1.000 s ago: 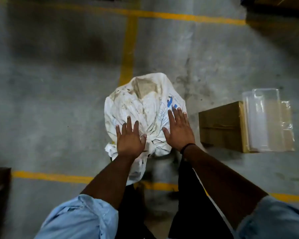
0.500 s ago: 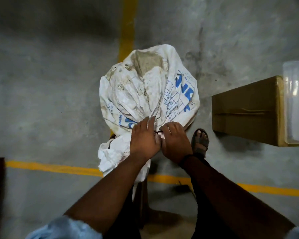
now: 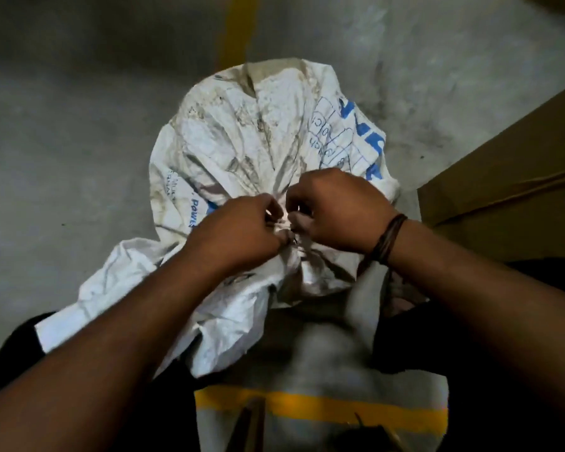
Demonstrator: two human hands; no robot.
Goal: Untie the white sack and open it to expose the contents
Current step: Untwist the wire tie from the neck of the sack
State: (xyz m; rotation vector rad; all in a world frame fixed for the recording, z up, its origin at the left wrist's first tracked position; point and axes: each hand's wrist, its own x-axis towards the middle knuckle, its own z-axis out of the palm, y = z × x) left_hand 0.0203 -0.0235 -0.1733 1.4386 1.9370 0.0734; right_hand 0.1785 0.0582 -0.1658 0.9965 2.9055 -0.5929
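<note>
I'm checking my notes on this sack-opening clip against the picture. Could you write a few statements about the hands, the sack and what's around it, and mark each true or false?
1. Both hands work at the gathered neck of the white sack. True: the left hand and right hand meet there.
2. The sack is open and its contents show. False: the neck is still bunched shut.
3. The sack carries blue print. True.
4. A cardboard box stands left of the sack. False: it is on the right.
5. The left wrist wears a dark band. False: the band is on the right wrist.
</note>
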